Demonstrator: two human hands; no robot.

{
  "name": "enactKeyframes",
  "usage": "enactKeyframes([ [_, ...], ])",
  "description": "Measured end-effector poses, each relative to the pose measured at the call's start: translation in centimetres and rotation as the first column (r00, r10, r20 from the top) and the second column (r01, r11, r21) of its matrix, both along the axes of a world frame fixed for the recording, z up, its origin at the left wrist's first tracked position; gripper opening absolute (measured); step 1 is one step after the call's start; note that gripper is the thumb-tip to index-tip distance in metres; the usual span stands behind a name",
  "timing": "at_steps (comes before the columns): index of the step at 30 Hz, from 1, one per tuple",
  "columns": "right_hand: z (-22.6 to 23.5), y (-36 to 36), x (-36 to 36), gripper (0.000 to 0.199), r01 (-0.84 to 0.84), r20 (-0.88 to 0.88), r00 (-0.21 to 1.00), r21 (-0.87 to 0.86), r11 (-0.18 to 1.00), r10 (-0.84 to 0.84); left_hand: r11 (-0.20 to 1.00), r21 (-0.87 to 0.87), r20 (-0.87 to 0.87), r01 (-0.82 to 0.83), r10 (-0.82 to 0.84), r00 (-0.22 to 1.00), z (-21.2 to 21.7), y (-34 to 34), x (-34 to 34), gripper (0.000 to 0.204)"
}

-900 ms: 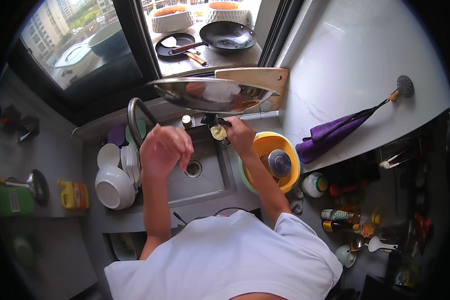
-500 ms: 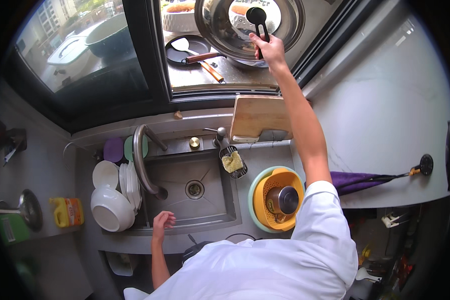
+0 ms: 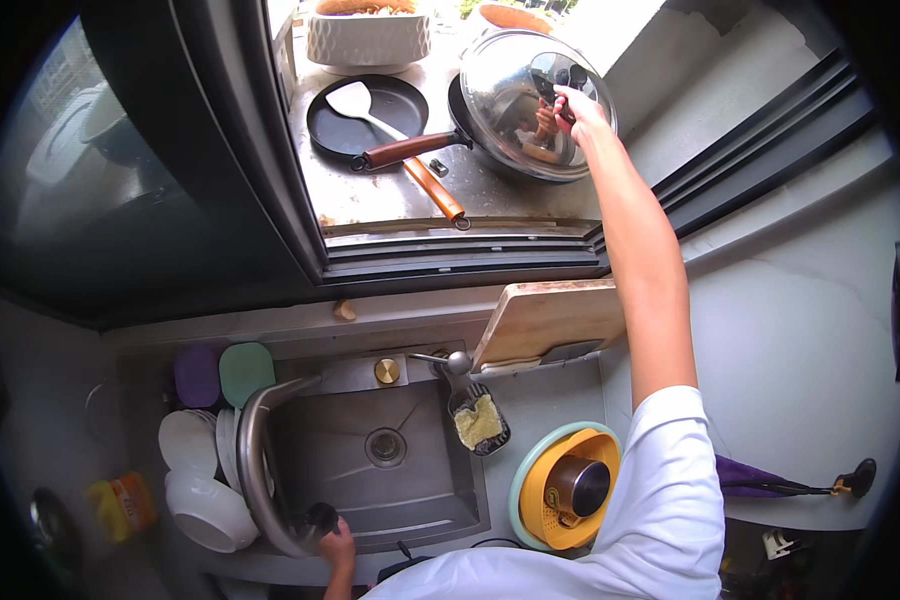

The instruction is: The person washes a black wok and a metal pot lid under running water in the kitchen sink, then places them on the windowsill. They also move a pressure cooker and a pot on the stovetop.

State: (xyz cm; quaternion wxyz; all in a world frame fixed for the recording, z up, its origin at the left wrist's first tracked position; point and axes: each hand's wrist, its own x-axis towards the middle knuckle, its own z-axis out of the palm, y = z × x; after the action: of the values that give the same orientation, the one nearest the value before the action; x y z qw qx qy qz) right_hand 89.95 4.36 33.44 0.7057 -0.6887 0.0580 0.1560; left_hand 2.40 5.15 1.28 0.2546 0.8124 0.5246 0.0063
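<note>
Through the window opening, my right hand is closed around the black handle of a shiny domed steel lid. The lid lies over a dark pan with a brown wooden handle; a little of the pan's dark rim shows at its left. Near the sink's front left corner is my left hand, close beside the dark end of the curved faucet. Its fingers are partly hidden, and I cannot tell whether it touches the faucet.
Left of the lid, a black frying pan holds a white spatula. White bowls stand left of the sink. A yellow colander sits to its right. A cutting board leans below the window frame.
The steel lid has tipped from steeply tilted to lying over the pan, with my right hand still on its handle. My left hand has come closer to the faucet's end. The view has shifted.
</note>
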Motion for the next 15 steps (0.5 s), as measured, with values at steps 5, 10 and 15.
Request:
enactKeyframes([
  [5,-1.3,1.2,2.3,0.022,-0.033,-0.055,0.998,-0.045,0.998,0.030,0.992,0.090,0.142,0.085,-0.097,0.985,0.3,1.0,1.5,0.032],
  [10,-1.5,2.4,3.1,0.031,-0.103,-0.157,0.983,-0.068,0.992,0.091,0.989,0.083,0.136,0.123,-0.134,0.982,1.0,1.2,2.3,0.024],
  [15,-2.3,2.3,4.5,0.029,-0.055,-0.120,0.992,-0.099,0.994,0.043,0.996,-0.049,0.155,0.068,-0.060,0.986,1.5,1.2,3.1,0.022],
])
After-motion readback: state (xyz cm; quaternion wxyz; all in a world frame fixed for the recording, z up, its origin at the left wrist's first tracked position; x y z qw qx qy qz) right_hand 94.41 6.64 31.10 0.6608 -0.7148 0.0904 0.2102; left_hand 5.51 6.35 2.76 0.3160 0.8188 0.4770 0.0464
